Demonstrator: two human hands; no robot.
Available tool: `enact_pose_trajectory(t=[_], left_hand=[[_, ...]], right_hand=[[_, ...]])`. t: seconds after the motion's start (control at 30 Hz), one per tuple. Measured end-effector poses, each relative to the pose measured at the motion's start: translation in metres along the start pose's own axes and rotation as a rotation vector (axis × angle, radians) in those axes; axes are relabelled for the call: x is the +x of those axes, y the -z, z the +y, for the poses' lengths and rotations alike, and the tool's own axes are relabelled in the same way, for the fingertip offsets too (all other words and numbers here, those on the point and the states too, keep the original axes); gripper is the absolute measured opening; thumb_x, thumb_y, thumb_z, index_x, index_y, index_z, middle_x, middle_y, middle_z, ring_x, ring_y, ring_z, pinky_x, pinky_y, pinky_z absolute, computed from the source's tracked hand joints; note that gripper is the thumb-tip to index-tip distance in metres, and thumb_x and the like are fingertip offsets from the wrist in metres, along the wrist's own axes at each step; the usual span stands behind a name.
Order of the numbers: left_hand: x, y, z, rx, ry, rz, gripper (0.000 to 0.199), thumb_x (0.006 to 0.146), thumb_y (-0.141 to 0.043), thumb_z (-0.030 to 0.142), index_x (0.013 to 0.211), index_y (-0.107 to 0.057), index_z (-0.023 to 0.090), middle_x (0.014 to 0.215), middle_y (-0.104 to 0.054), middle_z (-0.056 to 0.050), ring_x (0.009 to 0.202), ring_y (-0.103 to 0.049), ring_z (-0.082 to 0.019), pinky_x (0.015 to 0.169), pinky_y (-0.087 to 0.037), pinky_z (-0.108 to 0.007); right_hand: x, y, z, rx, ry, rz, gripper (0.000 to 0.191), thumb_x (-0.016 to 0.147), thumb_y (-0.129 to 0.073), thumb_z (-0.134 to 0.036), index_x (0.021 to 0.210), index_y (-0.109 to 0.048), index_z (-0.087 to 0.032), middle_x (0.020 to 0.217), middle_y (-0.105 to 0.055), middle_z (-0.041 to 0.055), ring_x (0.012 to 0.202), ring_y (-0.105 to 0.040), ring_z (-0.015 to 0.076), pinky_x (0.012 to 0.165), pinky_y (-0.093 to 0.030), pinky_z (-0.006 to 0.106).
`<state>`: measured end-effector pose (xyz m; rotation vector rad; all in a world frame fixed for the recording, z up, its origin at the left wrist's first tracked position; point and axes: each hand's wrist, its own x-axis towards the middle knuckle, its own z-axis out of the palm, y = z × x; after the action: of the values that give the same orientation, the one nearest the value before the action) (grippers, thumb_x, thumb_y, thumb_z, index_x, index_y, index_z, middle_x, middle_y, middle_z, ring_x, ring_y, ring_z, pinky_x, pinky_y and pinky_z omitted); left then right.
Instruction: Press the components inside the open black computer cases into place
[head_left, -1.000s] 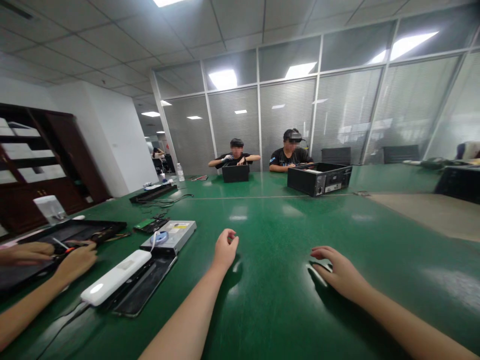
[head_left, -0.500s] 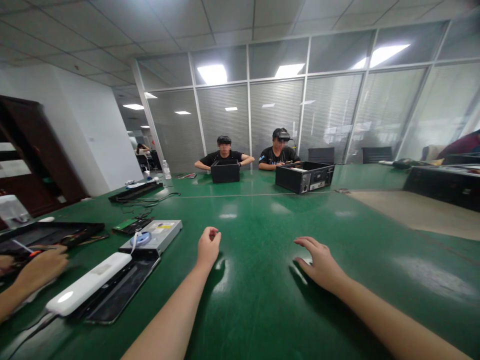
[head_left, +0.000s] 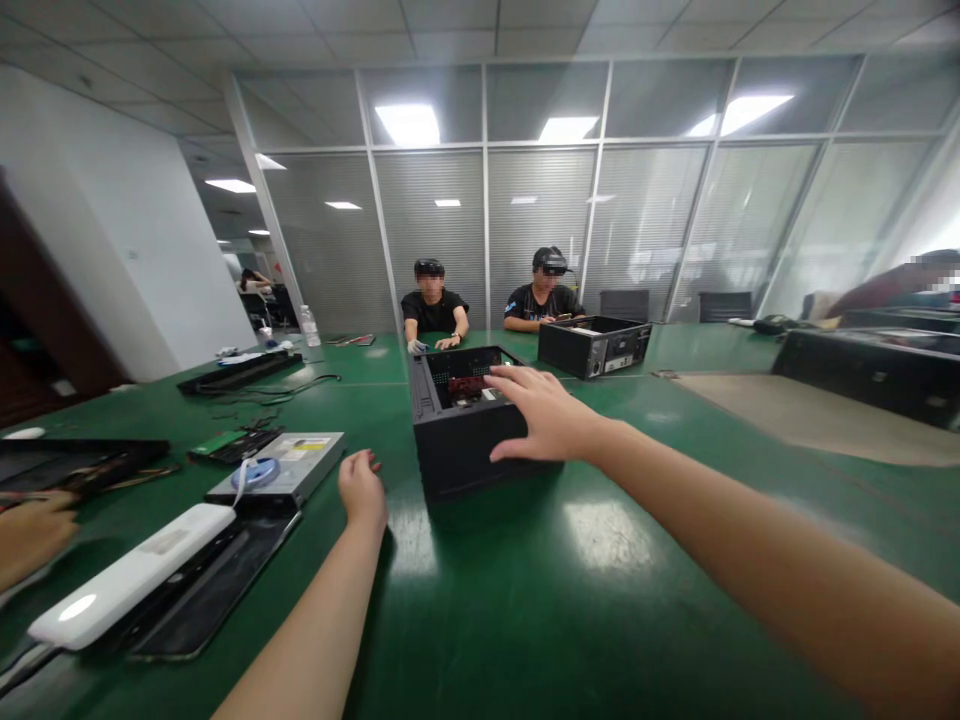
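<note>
A black computer case [head_left: 469, 445] with an open top stands on the green table [head_left: 480, 600] just ahead of me. Reddish-brown and metal parts show inside it. My right hand [head_left: 544, 412] is open, fingers spread over the near right side of the case. I cannot tell whether it touches. To the left of the case, apart from it, my left hand [head_left: 363, 488] hangs over the table with loosely bent fingers and nothing visible in it. Its thumb is hidden. A silver optical drive [head_left: 311, 460] lies left of this hand.
A white power strip [head_left: 135, 575] rests over a black panel [head_left: 217, 590] at left, near a blue-and-white ring [head_left: 255, 472]. A co-worker's hand [head_left: 34, 540] is at the left edge. Two people sit opposite; a second case [head_left: 574, 350] stands before one. Another case [head_left: 870, 375] is at right.
The computer case has come across the table from the person opposite toward me. My right hand has moved left and up to it. The view has turned slightly right.
</note>
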<state>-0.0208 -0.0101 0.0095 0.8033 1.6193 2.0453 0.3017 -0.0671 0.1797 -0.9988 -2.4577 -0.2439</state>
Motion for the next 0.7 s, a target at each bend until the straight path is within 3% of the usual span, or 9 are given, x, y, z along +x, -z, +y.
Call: enact_pose_trajectory(t=[0.13, 0.23, 0.37, 0.47, 0.53, 0.63, 0.7], left_hand=[[-0.002, -0.003, 0.0, -0.017, 0.0, -0.045, 0.027, 0.074, -0.056, 0.041, 0.089, -0.06, 0.018, 0.086, -0.064, -0.002, 0.072, -0.06, -0.015, 0.056, -0.039, -0.023], [-0.002, -0.004, 0.0, -0.003, 0.016, -0.05, 0.027, 0.073, -0.058, 0.04, 0.089, -0.059, 0.018, 0.084, -0.063, -0.001, 0.07, -0.059, -0.015, 0.055, -0.038, -0.023], [-0.005, -0.006, 0.003, 0.04, 0.033, -0.088, 0.027, 0.073, -0.057, 0.04, 0.088, -0.06, 0.017, 0.084, -0.063, -0.002, 0.07, -0.059, -0.016, 0.056, -0.04, -0.024], [-0.009, -0.007, 0.006, 0.088, 0.016, -0.12, 0.024, 0.074, -0.056, 0.038, 0.083, -0.06, 0.017, 0.082, -0.063, -0.002, 0.07, -0.059, -0.016, 0.059, -0.042, -0.025], [-0.011, -0.008, 0.005, 0.116, -0.002, -0.135, 0.023, 0.074, -0.056, 0.038, 0.082, -0.06, 0.017, 0.08, -0.063, -0.002, 0.07, -0.059, -0.017, 0.06, -0.043, -0.026], [-0.013, -0.008, -0.001, 0.139, -0.042, -0.163, 0.025, 0.075, -0.056, 0.04, 0.084, -0.061, 0.017, 0.08, -0.063, -0.002, 0.071, -0.06, -0.017, 0.06, -0.044, -0.025], [-0.015, -0.009, -0.004, 0.142, -0.07, -0.183, 0.026, 0.075, -0.056, 0.041, 0.085, -0.061, 0.017, 0.08, -0.063, -0.002, 0.072, -0.061, -0.017, 0.062, -0.044, -0.026]], right_hand=[[0.055, -0.01, 0.051, 0.202, -0.244, -0.363, 0.093, 0.081, -0.034, -0.084, 0.139, -0.053, -0.014, 0.145, -0.05, 0.0175, 0.132, -0.046, 0.0354, 0.111, -0.032, 0.046], [0.062, -0.019, 0.061, 0.285, -0.329, -0.574, 0.092, 0.081, -0.026, -0.086, 0.121, -0.067, -0.013, 0.129, -0.064, 0.0157, 0.117, -0.06, 0.0333, 0.102, -0.042, 0.039], [0.036, -0.004, 0.037, 0.233, -0.258, -0.667, 0.095, 0.078, -0.027, -0.089, 0.109, -0.071, -0.011, 0.119, -0.068, 0.0179, 0.108, -0.063, 0.0326, 0.095, -0.045, 0.039], [0.003, 0.026, 0.015, 0.223, -0.2, -0.754, 0.087, 0.079, -0.031, -0.087, 0.103, -0.072, -0.014, 0.11, -0.071, 0.014, 0.098, -0.066, 0.0288, 0.085, -0.05, 0.037], [-0.014, 0.049, 0.006, 0.288, -0.191, -0.9, 0.081, 0.082, -0.031, -0.084, 0.093, -0.073, -0.016, 0.098, -0.073, 0.0099, 0.088, -0.068, 0.0243, 0.078, -0.052, 0.033], [-0.021, 0.071, 0.003, 0.384, -0.262, -1.125, 0.066, 0.08, -0.05, -0.078, 0.087, -0.074, -0.016, 0.08, -0.073, 0.0051, 0.074, -0.068, 0.0194, 0.072, -0.053, 0.03], [-0.015, 0.068, 0.006, 0.337, -0.244, -1.144, 0.053, 0.078, -0.064, -0.066, 0.093, -0.075, -0.016, 0.08, -0.074, 0.0038, 0.072, -0.068, 0.0179, 0.072, -0.053, 0.029]])
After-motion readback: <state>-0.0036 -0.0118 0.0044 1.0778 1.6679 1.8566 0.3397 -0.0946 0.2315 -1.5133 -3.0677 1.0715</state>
